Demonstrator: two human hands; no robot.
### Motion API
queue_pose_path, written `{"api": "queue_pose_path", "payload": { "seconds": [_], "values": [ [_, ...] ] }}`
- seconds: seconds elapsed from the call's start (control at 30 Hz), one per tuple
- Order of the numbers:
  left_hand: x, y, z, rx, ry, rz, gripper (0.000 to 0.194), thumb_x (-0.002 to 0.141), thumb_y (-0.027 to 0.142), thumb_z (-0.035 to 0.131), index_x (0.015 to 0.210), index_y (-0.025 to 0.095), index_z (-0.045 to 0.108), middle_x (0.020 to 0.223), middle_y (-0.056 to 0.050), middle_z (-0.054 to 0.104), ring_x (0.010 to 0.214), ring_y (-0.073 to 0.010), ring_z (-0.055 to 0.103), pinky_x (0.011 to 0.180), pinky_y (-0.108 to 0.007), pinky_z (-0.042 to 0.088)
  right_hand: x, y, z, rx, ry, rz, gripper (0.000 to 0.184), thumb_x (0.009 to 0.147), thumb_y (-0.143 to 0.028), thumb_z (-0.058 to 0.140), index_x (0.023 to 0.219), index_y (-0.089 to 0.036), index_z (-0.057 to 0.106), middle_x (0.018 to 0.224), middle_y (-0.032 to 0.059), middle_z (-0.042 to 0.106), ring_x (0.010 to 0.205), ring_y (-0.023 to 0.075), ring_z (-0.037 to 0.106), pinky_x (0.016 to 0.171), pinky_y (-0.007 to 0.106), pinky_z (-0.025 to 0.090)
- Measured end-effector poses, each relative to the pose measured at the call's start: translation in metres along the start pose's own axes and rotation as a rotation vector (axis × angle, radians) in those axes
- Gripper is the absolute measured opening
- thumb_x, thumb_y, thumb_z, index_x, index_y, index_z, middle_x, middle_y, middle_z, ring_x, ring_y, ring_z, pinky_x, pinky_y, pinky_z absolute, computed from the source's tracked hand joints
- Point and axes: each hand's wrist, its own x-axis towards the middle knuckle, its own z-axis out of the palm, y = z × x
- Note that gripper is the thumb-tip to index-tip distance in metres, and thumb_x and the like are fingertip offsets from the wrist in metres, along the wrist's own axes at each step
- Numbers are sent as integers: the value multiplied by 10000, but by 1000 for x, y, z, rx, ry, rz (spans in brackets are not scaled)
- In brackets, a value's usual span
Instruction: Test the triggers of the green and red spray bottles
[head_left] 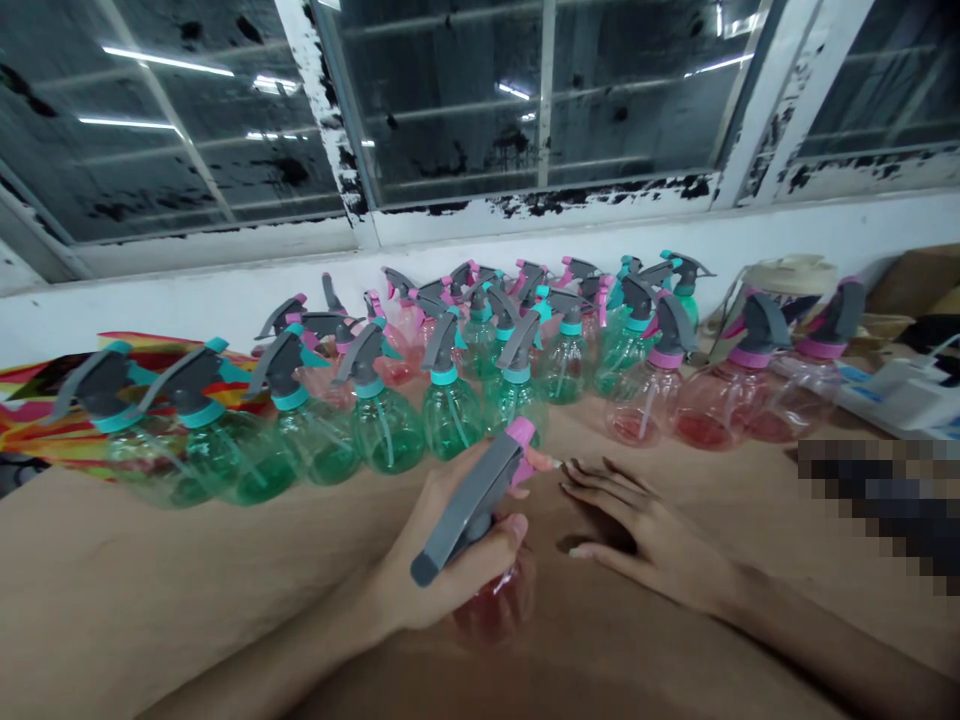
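My left hand (442, 540) is wrapped round the neck of a pink spray bottle (495, 605) with a grey and pink trigger head. The bottle stands near the front of the table, its lower part showing reddish below my fingers. My right hand (652, 530) lies to the right of it, fingers stretched out toward the bottle and holding nothing. Beyond my hands, a row of green spray bottles (390, 435) with turquoise collars runs to the left. Several pink spray bottles (701, 415) with red liquid low inside stand on the right.
More spray bottles (570, 365) crowd behind, near the white wall (525, 240) under the windows. A colourful bag (45, 420) lies at the far left. A pale tub (791, 275), a white plug adapter (911, 390) and a cardboard box (919, 290) sit on the right of the wooden table (112, 590).
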Motion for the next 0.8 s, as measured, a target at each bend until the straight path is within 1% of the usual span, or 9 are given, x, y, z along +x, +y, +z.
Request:
{"api": "queue_pose_path", "payload": {
  "seconds": [0.1,0.17,0.27,0.4,0.5,0.57,0.67,0.73,0.8],
  "values": [
    [0,1,0,-32,-26,49,422,726,283,464,1128,297,590,930,-28,666,824,-208,635,689,-299,545,0,0,0,-13,-24,1,579,831,-492,517,1326,-207,424,1363,86,464,1280,241,375,1064,512,281],
    [0,1,0,-10,-26,18,433,719,290,462,1133,296,588,882,-25,671,804,-212,636,684,-306,545,0,1,-1,-12,-26,-2,577,833,-487,516,1332,-215,417,1366,82,461,1283,242,369,1063,515,280],
    [1,1,0,4,-27,5,441,709,296,461,1128,290,596,873,-25,671,794,-211,637,711,-313,543,0,2,-1,1,-17,-7,563,836,-472,520,1336,-237,412,1358,72,472,1278,244,377,1058,518,287],
    [2,2,0,-7,-14,58,430,725,280,457,1132,314,588,933,-20,663,792,-200,627,737,-324,545,-2,0,0,-5,-2,-2,565,845,-459,511,1355,-252,383,1363,65,464,1280,249,371,1055,526,290],
    [2,2,0,-25,-1,113,357,762,272,448,1084,304,598,993,-18,652,818,-190,625,769,-321,536,-4,-2,2,-29,2,9,574,858,-451,494,1374,-248,349,1376,65,444,1289,248,353,1061,522,283],
    [2,2,1,-5,28,136,273,779,276,455,1003,268,610,942,-21,657,793,-184,625,786,-323,523,-5,-3,2,-53,-6,13,577,867,-449,479,1382,-232,334,1384,69,431,1295,244,343,1063,518,283],
    [1,2,1,22,65,157,164,797,281,451,861,234,594,825,-13,649,730,-170,619,714,-294,520,-6,-3,2,-85,-20,10,579,876,-453,459,1385,-212,324,1392,71,418,1298,236,339,1062,513,290],
    [0,2,1,50,63,154,149,812,288,433,790,229,568,722,4,616,629,-146,592,623,-270,509,-6,-3,3,-89,-20,7,578,876,-455,460,1385,-220,323,1395,67,415,1296,235,344,1065,516,283],
    [0,3,0,87,56,137,173,820,305,416,735,227,545,642,15,573,551,-133,550,568,-263,493,-6,-2,3,-81,-16,6,574,873,-452,467,1386,-238,321,1399,59,412,1292,235,351,1069,520,272]
  ]
}}
